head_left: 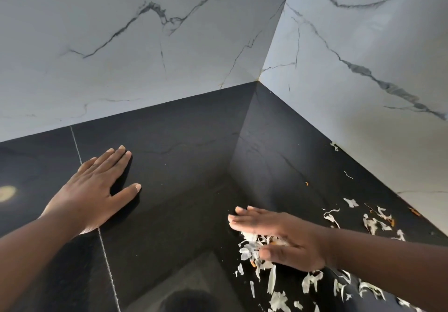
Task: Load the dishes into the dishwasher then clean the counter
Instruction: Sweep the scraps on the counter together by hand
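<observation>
Counter [184, 166] black, corner against marble wall [121, 45]. Left hand [97, 188] flat, fingers straight, pressing surface. Right hand [278, 236] on edge, fingers extended, holding nothing, pale peel scraps [249, 248] bunched against its palm side. Risk: scraps slipping under or past fingertips, scattering. More scraps behind wrist, toward wall. No dishes or dishwasher visible.
</observation>
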The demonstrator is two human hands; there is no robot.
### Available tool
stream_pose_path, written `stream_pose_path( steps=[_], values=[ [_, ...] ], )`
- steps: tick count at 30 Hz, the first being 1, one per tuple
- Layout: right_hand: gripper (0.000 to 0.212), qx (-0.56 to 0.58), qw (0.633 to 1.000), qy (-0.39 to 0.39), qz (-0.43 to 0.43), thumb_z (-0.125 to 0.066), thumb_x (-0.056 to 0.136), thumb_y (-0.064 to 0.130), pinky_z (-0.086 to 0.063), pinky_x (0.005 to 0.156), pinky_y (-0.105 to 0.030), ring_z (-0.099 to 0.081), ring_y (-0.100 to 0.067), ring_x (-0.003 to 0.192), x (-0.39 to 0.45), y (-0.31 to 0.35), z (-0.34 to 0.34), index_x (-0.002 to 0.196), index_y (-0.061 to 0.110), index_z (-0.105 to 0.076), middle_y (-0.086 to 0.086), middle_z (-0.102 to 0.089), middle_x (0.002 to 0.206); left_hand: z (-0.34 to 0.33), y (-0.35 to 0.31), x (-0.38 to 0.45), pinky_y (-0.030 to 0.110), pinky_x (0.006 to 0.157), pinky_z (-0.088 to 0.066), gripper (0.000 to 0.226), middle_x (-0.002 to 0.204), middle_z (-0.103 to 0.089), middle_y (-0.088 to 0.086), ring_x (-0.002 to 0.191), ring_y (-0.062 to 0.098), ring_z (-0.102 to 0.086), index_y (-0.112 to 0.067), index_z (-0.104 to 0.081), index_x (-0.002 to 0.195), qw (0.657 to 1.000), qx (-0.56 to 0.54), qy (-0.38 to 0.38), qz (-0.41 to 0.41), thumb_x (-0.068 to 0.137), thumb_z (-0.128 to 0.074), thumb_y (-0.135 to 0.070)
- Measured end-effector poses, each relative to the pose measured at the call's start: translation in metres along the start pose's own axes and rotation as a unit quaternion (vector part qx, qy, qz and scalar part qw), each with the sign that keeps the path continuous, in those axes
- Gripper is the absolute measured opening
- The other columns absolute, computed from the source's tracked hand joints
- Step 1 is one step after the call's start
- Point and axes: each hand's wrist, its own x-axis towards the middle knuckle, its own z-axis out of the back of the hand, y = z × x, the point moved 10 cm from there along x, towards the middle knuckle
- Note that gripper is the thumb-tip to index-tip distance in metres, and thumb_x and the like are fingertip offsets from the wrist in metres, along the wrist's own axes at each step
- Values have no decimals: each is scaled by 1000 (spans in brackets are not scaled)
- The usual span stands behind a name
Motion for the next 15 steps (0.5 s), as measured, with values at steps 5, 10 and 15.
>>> stream_pose_path(
  steps=[5,10,15],
  values=[
    [48,-49,980,-190,-36,-44,96,45,-38,111,-33,-48,-4,129,8,19,26,129,14,-62,5,-60,134,1,0,1,26,118,6,92,155,13,-17,140,-3,16,-31,5,151,1000,9,-9,-4,74,-4,-81],
    [72,-313,921,-221,-71,-34,89,60,-26,116,-48,-40,-33,135,76,92,-68,138,9,-47,-10,-47,145,0,1,0,27,118,5,85,158,8,-12,144,2,11,-26,0,153,1000,14,-19,-3,85,-16,-74],
    [93,-296,895,-259,-211,2,91,67,-16,117,-47,-36,-28,140,102,100,-105,142,4,-43,-11,-40,150,-1,1,4,32,119,0,81,160,4,-7,147,9,6,-21,-5,154,1000,13,-18,-8,88,-25,-64]
  ],
)
